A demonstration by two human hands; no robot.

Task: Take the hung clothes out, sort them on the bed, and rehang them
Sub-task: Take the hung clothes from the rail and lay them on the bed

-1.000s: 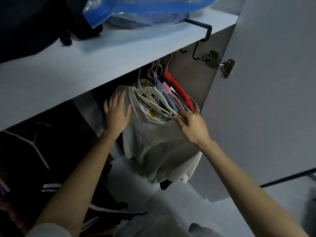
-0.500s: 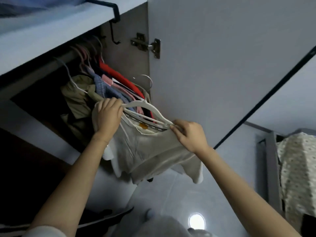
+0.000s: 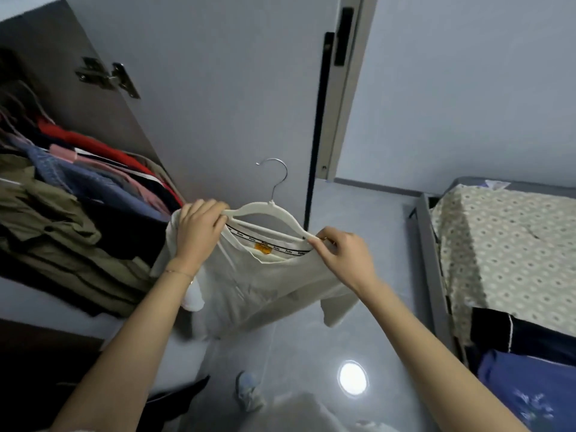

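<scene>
A white T-shirt (image 3: pixel 265 288) hangs on a white hanger (image 3: pixel 268 210) with a metal hook, held in the air outside the wardrobe. My left hand (image 3: pixel 199 232) grips the hanger's left end together with the shirt's shoulder. My right hand (image 3: pixel 343 257) pinches the hanger's right end and the shirt's other shoulder. Several more hung clothes (image 3: pixel 78 188), olive, blue, pink and red, stay in the wardrobe at the left. The bed (image 3: pixel 505 244), with a patterned cover, stands at the right.
The open wardrobe door (image 3: pixel 218 98) stands just behind the hanger. Dark and blue clothes (image 3: pixel 523 369) lie on the bed's near end. Glossy grey floor (image 3: pixel 367 307) runs between wardrobe and bed; a shoe (image 3: pixel 249 391) shows below.
The white shirt on its hanger has come off the rail and out of the wardrobe. My view has swung right, toward the bed. Both hands keep their hold.
</scene>
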